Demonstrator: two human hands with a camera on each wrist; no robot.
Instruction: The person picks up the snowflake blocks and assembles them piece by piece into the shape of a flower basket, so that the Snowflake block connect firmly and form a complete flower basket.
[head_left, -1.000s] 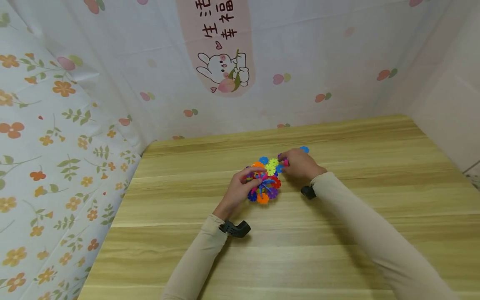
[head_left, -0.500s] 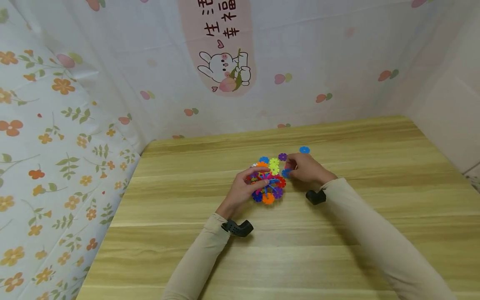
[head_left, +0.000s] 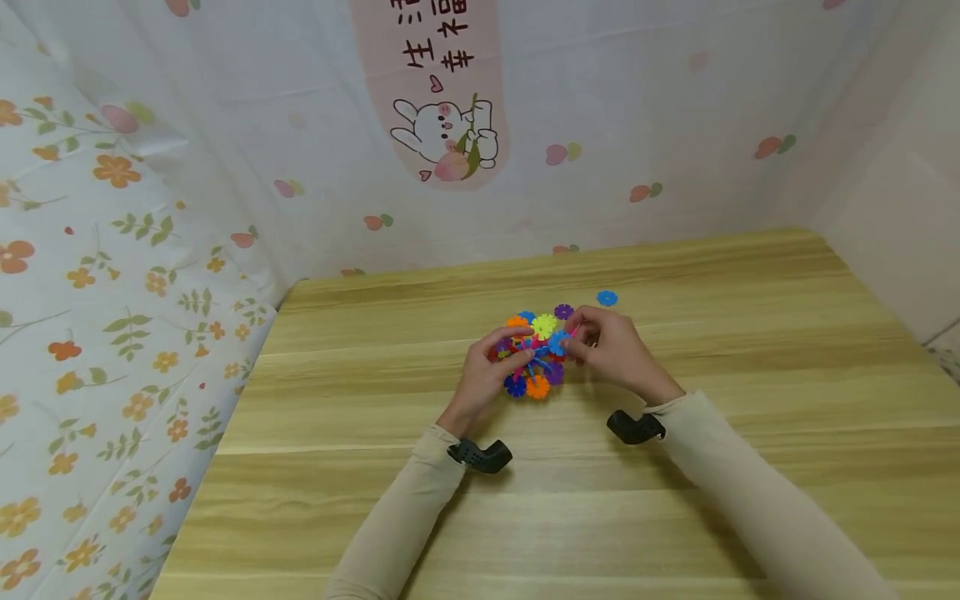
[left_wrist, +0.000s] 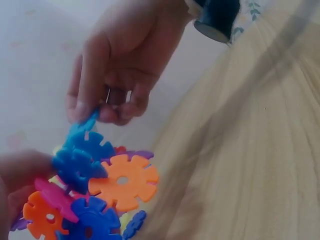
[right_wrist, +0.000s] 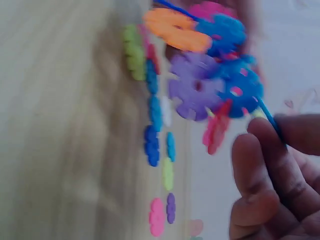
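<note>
A cluster of interlocking snowflake discs (head_left: 537, 387) in orange, purple, blue, pink and other colours sits in my left hand (head_left: 480, 375), gripped between thumb and fingers. My right hand (head_left: 618, 350) pinches a blue snowflake disc (head_left: 558, 342) by its rim. That blue disc appears edge-on in the right wrist view, close against the cluster's blue discs (right_wrist: 237, 90); whether it is slotted in I cannot tell. In the left wrist view, the right fingertips (left_wrist: 82, 111) are above the cluster's blue side. The left palm is partly hidden by the cluster.
Loose discs lie on the wooden table (head_left: 570, 517) beyond the hands: a purple disc (head_left: 564, 312), a blue one (head_left: 607, 297), and, in the right wrist view, a pink disc (right_wrist: 157, 217) among several others. A printed cloth (head_left: 600, 108) hangs behind the table.
My right hand has picked up a blue disc from the table and brought it left to the cluster. The left hand keeps its grip on the cluster, having shifted only slightly.
</note>
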